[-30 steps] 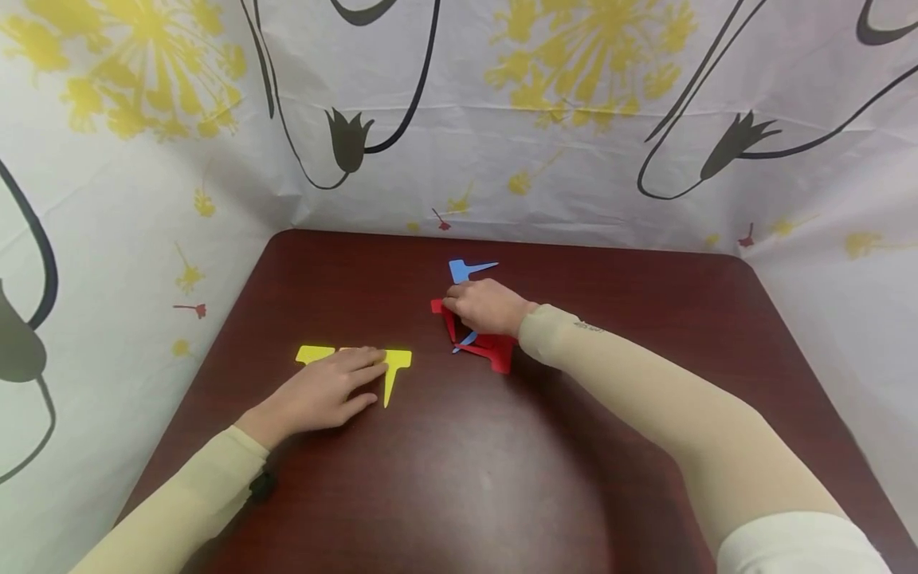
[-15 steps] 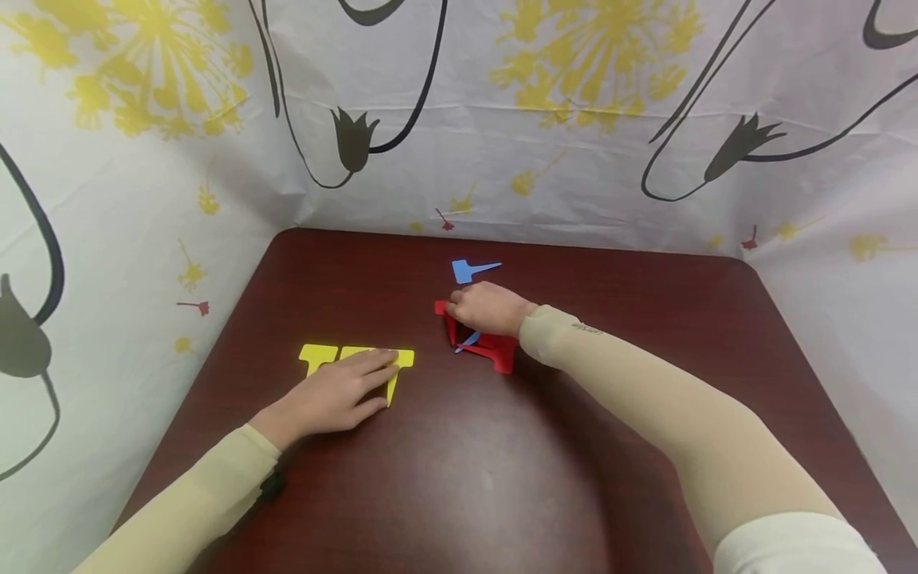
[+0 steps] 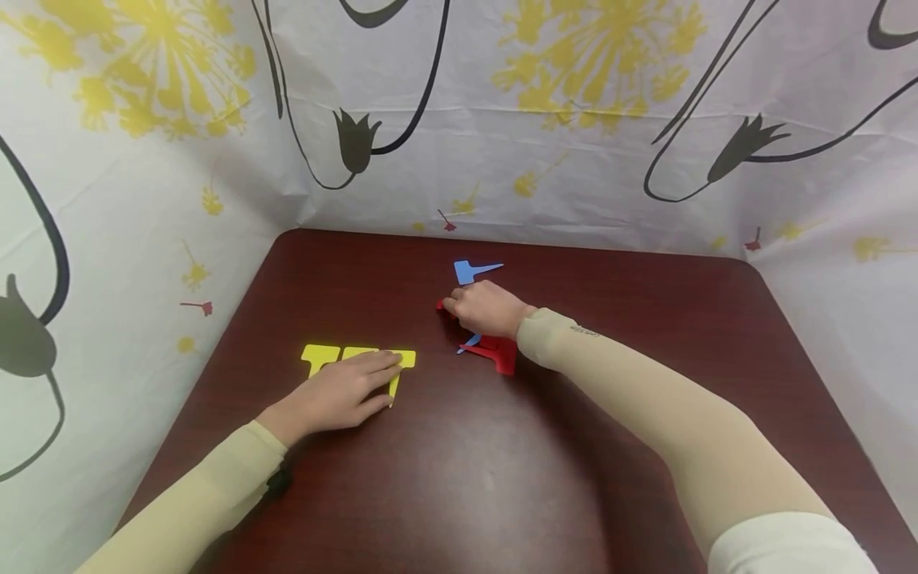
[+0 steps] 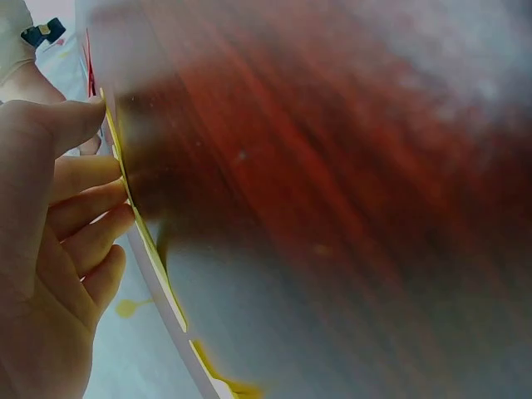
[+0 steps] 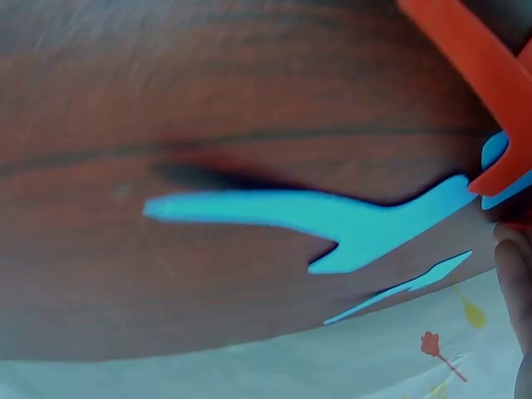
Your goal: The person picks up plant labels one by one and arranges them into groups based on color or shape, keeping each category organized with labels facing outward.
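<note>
My left hand lies with fairly straight fingers over a row of yellow T-shaped plant labels. In the left wrist view, thumb and fingertips meet the thin yellow edge of that row. Farther right, my right hand pinches a red T-shaped plant label between curled fingers, which cover most of it. Just beneath the hand is a loose pile of red labels with a blue label's stem poking out. In the right wrist view a blue label lies beside red ones.
Beyond the right hand, another blue label lies toward the back of the dark red-brown table. White cloth with printed flowers encloses the table at the back and both sides.
The red label at my right fingertips has shifted, and its stem is now mostly hidden by the hand. My left hand has slid slightly right over the yellow labels.
</note>
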### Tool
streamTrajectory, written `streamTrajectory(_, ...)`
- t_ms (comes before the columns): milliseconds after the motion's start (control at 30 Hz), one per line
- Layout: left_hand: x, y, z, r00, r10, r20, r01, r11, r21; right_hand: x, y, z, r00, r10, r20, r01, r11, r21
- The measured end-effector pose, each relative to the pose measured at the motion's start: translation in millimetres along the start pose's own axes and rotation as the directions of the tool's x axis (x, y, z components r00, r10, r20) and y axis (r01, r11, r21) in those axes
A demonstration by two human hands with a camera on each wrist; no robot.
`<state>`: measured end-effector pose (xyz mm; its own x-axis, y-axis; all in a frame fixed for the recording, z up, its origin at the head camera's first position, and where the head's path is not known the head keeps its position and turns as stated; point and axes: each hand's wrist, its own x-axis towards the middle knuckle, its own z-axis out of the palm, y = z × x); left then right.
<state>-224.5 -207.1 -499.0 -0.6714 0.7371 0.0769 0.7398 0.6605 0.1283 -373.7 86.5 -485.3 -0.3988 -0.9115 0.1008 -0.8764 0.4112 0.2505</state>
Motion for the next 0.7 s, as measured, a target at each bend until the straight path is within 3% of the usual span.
streamTrajectory(267,1.2,0.3,-1.8,1.000,-0.016,0.017,0.016,1.000,-0.015,0.7,3.9,0.8,0.991,0.136,-0.008,-0.133,0.978,0.161)
streamTrajectory(700,2.3,-0.8,-6.7,0.999,-0.007,0.035,0.008,1.000,-0.018,-8.7,3.9,-7.9,0.989,0.145,-0.005,-0.140,0.966,0.219)
